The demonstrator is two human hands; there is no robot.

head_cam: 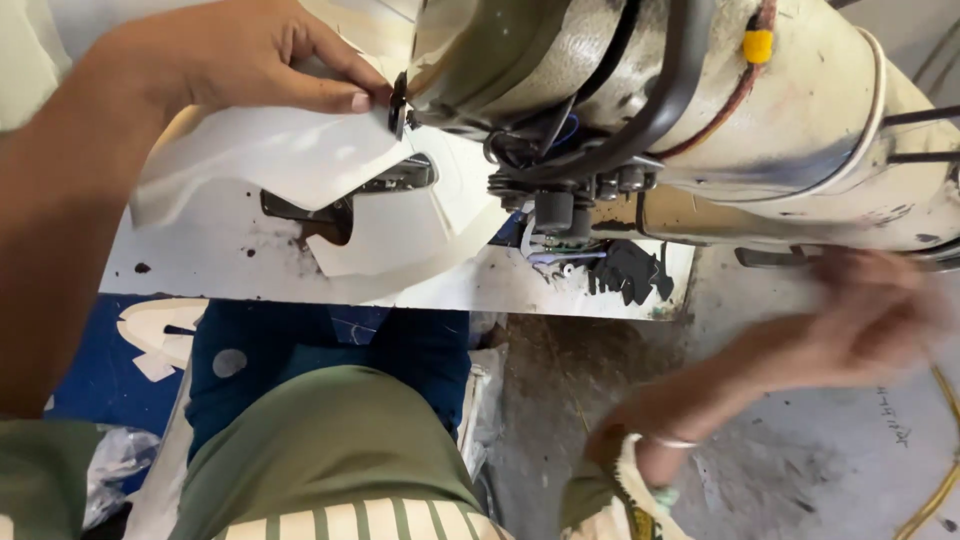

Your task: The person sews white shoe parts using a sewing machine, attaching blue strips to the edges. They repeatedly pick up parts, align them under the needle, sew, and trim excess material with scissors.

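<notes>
Worktable (560,290): curved white piece (290,160) (creased)

The fabric piece (290,160) is white, on a white surface (480,285) with dark specks. The sewing machine (760,120) is grimy cream with black cables and a yellow tag (758,45).

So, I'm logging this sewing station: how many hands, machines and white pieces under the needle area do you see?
Hands: 2, left hand on the white piece, right hand blurred beside the machine
Sewing machines: 1
White cut pieces on the machine bed: 1
Total: 4
</notes>
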